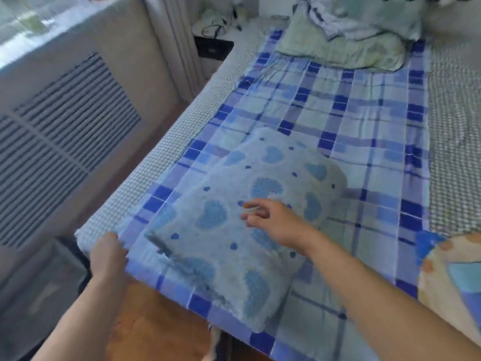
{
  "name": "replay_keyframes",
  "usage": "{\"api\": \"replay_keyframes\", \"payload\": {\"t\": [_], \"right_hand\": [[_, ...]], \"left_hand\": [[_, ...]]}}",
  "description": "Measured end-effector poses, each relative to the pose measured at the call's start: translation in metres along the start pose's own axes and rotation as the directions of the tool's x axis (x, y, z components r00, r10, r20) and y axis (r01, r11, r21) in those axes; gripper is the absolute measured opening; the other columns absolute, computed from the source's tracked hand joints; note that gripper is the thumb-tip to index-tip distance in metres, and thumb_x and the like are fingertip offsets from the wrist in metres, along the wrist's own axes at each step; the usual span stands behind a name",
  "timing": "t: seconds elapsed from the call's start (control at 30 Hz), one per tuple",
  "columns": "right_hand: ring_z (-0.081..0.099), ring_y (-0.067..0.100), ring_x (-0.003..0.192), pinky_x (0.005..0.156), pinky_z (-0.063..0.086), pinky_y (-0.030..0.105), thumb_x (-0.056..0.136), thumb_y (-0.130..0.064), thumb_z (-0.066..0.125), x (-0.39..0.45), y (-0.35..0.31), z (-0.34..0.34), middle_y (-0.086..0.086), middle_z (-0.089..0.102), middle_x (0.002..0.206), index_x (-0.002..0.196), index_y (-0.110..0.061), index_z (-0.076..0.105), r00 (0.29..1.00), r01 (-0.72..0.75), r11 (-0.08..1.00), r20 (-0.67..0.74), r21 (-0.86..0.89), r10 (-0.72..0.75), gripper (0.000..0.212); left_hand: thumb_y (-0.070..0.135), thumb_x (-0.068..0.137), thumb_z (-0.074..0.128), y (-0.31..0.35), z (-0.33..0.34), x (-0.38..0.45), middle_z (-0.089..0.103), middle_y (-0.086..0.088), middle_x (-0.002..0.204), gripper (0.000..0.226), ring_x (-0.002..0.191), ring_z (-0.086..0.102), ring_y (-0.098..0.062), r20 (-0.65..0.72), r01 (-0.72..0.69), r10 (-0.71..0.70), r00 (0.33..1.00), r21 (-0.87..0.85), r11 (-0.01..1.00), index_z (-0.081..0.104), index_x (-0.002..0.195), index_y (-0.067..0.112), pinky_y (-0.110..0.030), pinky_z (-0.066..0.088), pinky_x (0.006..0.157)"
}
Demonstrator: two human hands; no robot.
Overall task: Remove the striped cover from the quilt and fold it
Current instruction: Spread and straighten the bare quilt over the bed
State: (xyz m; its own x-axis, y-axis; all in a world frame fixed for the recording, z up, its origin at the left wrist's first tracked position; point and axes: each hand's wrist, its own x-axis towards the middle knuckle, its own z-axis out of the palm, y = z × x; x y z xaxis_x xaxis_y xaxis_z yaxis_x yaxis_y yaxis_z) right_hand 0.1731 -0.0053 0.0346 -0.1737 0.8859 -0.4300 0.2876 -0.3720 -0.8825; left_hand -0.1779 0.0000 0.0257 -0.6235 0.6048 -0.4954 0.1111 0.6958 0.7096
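The striped cover (pixel 351 121), a blue and white plaid sheet, lies spread flat along the bed. On its near half rests the quilt (pixel 223 225), a folded pale blue fleecy one with blue hearts. My left hand (pixel 108 254) grips the near left corner of the cover at the bed's edge. My right hand (pixel 270 217) is above the middle of the quilt with its fingers loosely bent and nothing in them. Whether it touches the quilt I cannot tell.
A green pillow (pixel 338 50) with a heap of clothes (pixel 351 19) lies at the bed's far end. A checked sheet (pixel 455 152) covers the mattress. An orange and blue cloth (pixel 455 277) lies at the near right. A slatted radiator cover (pixel 65 126) and curtain stand left.
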Motion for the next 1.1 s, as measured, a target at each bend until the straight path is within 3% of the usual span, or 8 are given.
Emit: {"api": "replay_keyframes", "payload": {"t": [0.07, 0.17, 0.27, 0.33, 0.5, 0.73, 0.9, 1.1], "right_hand": [[0.062, 0.020, 0.102, 0.100, 0.047, 0.037, 0.095, -0.002, 0.059, 0.023, 0.035, -0.018, 0.023, 0.065, 0.123, 0.120, -0.009, 0.061, 0.952, -0.160, 0.986, -0.271, -0.057, 0.139, 0.026], [0.056, 0.028, 0.119, 0.106, 0.041, 0.039, 0.095, -0.016, 0.059, 0.069, 0.050, -0.046, 0.015, 0.059, 0.133, 0.131, -0.009, 0.056, 0.795, -0.339, 0.918, -0.584, -0.206, 0.163, 0.037], [0.029, 0.031, 0.143, 0.117, 0.020, 0.038, 0.097, -0.038, 0.052, 0.126, 0.041, -0.044, 0.014, 0.033, 0.156, 0.151, -0.019, 0.036, 0.802, -0.394, 0.819, -0.591, -0.418, 0.084, 0.059], [0.006, 0.031, 0.151, 0.122, 0.006, 0.044, 0.097, -0.055, 0.039, 0.164, 0.044, -0.034, 0.007, 0.005, 0.166, 0.157, -0.032, 0.015, 0.817, -0.456, 0.719, -0.567, -0.525, 0.104, 0.068], [-0.020, 0.029, 0.149, 0.117, -0.014, 0.056, 0.089, -0.075, 0.005, 0.252, 0.095, 0.004, -0.006, -0.022, 0.163, 0.154, -0.040, -0.010, 0.842, -0.475, 0.512, -0.538, -0.715, 0.029, 0.076], [0.010, 0.031, 0.151, 0.121, 0.004, 0.054, 0.098, -0.062, 0.020, 0.291, 0.067, -0.010, 0.001, 0.013, 0.165, 0.156, -0.031, 0.018, 0.861, -0.435, 0.567, -0.508, -0.700, 0.033, 0.066], [0.051, 0.036, 0.123, 0.108, 0.035, 0.049, 0.092, -0.031, 0.055, 0.156, 0.074, 0.002, 0.016, 0.058, 0.133, 0.126, -0.007, 0.061, 0.444, -0.384, 0.752, -0.821, -0.536, -0.359, 0.042], [0.046, 0.020, 0.134, 0.111, 0.036, 0.038, 0.067, -0.082, 0.063, 0.053, 0.152, 0.031, 0.000, 0.047, 0.149, 0.150, -0.028, 0.034, 0.343, -0.395, 0.799, -0.734, 0.453, 0.586, 0.103]], "left_hand": [[0.032, 0.076, 0.035, 0.004, 0.025, 0.025, 0.062, -0.028, 0.100, 0.050, 0.095, 0.058, -0.037, -0.024, -0.249, 0.263, 0.964, 0.253, 0.935, 0.064, 0.101, -0.001, -0.050, 0.045, 0.085], [0.038, 0.087, 0.053, 0.025, 0.095, 0.039, 0.052, -0.020, 0.136, 0.053, 0.129, 0.045, -0.036, 0.248, -0.586, 0.534, 0.808, 0.437, 0.683, 0.056, 0.135, 0.016, -0.048, 0.034, 0.111], [0.048, 0.095, 0.041, 0.032, 0.165, 0.055, 0.025, -0.012, 0.160, 0.059, 0.148, 0.021, -0.037, 0.569, -0.850, 0.660, 0.490, 0.480, 0.217, 0.033, 0.152, 0.035, -0.053, 0.019, 0.120], [0.062, 0.096, 0.027, 0.006, 0.187, 0.075, 0.009, -0.004, 0.166, 0.063, 0.150, 0.014, -0.037, 0.711, -0.868, 0.529, 0.464, 0.484, 0.112, 0.006, 0.155, 0.050, -0.062, 0.022, 0.116], [0.079, 0.084, -0.001, -0.103, 0.189, 0.156, 0.016, -0.010, 0.161, 0.070, 0.147, 0.021, -0.033, 0.668, -0.734, 0.305, 0.679, 0.624, 0.267, -0.021, 0.147, 0.055, -0.061, 0.041, 0.103], [0.063, 0.087, 0.039, -0.013, 0.189, 0.160, 0.038, -0.011, 0.151, 0.081, 0.139, 0.037, -0.028, 0.630, -0.707, 0.371, 0.683, 0.440, 0.553, 0.017, 0.157, 0.028, -0.046, 0.035, 0.112], [0.079, 0.086, 0.032, 0.066, 0.268, 0.096, 0.025, -0.007, 0.160, 0.084, 0.145, 0.027, -0.029, 0.641, -0.861, 0.581, 0.502, 0.310, 0.403, 0.011, 0.155, 0.035, -0.052, 0.030, 0.116], [0.089, 0.067, 0.052, 0.046, 0.292, 0.166, 0.057, -0.011, 0.130, 0.099, 0.112, 0.059, -0.039, 0.621, -0.699, 0.352, 0.700, 0.497, 0.514, 0.027, 0.143, 0.031, -0.052, 0.048, 0.086]]}}
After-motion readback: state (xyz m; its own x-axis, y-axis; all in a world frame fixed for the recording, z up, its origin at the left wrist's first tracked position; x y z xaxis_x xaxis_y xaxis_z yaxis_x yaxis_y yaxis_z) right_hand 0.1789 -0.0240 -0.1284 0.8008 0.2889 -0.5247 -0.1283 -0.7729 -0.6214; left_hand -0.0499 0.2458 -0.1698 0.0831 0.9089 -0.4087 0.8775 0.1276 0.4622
